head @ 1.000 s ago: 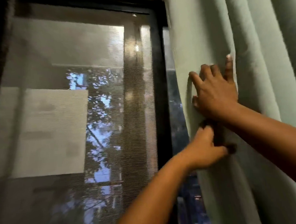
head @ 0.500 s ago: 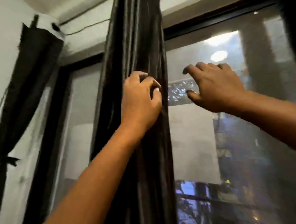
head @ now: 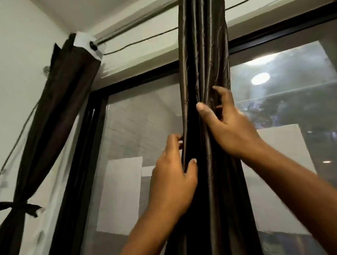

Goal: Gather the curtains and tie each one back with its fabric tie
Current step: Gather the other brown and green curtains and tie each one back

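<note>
Centre frame: our left hand [head: 171,178] and right hand [head: 225,123] clasp the dark satin pleated curtain [head: 202,52]; we should squeeze its folds tight before tying.

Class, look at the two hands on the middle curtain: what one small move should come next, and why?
Probably squeeze the middle curtain tighter into one bundle. Both hands already grip its folds, the left hand lower on the left edge, the right hand higher on the right, yet it flares out below them and no tie shows on it. The left curtain is already bound by its tie.
</note>
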